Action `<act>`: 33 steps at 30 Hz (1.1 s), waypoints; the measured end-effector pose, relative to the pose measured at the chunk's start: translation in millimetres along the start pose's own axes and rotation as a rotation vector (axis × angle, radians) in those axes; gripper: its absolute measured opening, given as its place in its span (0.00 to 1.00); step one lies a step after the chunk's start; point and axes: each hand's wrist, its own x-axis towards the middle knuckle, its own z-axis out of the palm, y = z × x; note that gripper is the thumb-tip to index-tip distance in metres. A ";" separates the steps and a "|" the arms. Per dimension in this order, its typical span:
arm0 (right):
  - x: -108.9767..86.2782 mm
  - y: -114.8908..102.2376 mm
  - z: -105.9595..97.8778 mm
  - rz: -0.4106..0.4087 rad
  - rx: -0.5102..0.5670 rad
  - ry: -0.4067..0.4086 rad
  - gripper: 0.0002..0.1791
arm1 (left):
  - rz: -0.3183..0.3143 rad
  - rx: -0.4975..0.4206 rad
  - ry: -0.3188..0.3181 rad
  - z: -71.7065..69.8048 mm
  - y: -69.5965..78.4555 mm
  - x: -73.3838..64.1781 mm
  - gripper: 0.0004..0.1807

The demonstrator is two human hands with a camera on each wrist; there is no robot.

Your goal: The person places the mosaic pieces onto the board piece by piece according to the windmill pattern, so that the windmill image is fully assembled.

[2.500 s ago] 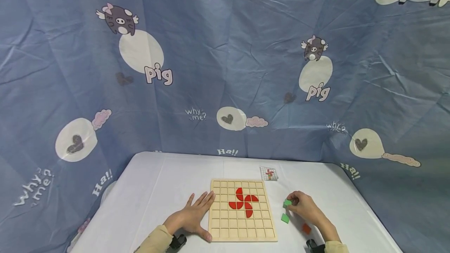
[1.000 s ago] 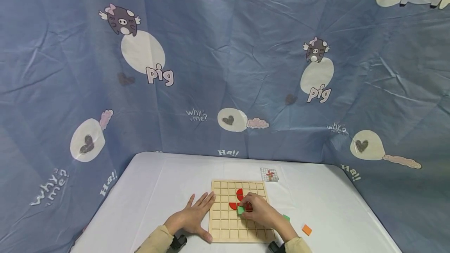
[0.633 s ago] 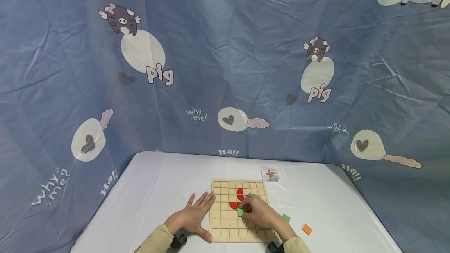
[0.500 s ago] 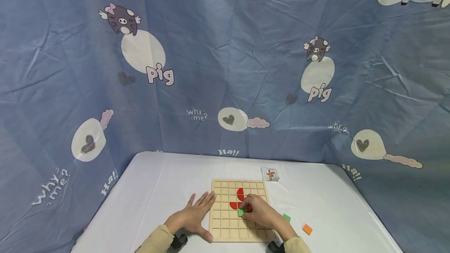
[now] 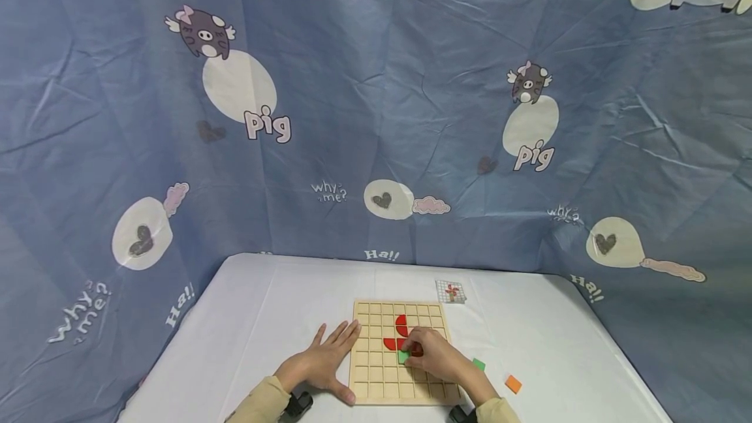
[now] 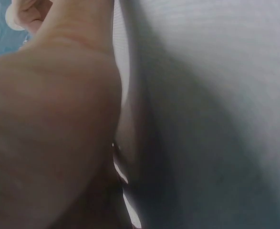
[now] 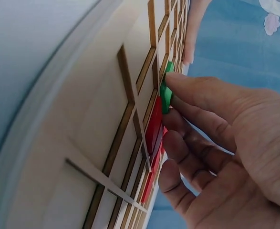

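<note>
A wooden grid board (image 5: 369, 391) lies on the white table, with red curved-edge tiles (image 5: 390, 344) in its middle cells. Between thumb and fingers, my right hand (image 5: 437, 356) pinches a green square tile (image 5: 403, 357) at a cell just below the red ones. The right wrist view has that green tile (image 7: 166, 93) slightly tilted, its lower part close to the grid; whether it is fully seated I cannot tell. My left hand (image 5: 320, 363) lies spread, fingertips and thumb against the board's left edge. Some red tiles are partly hidden behind my right hand.
Right of the board lie another green tile (image 5: 479, 364), partly covered by my right forearm, and an orange square tile (image 5: 513, 384). A small pattern card (image 5: 451, 291) with a pinwheel picture sits behind the board's right corner. A blue printed curtain (image 5: 329, 149) surrounds the table.
My right hand has picked up the green tile from the table at the right and carried it left onto the board. Lately it has barely shifted. My left hand stays put.
</note>
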 end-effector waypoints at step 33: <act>-30.2 4.8 -32.9 0.100 0.104 0.072 0.16 | 0.014 -0.004 -0.001 1.2 -3.1 1.5 0.71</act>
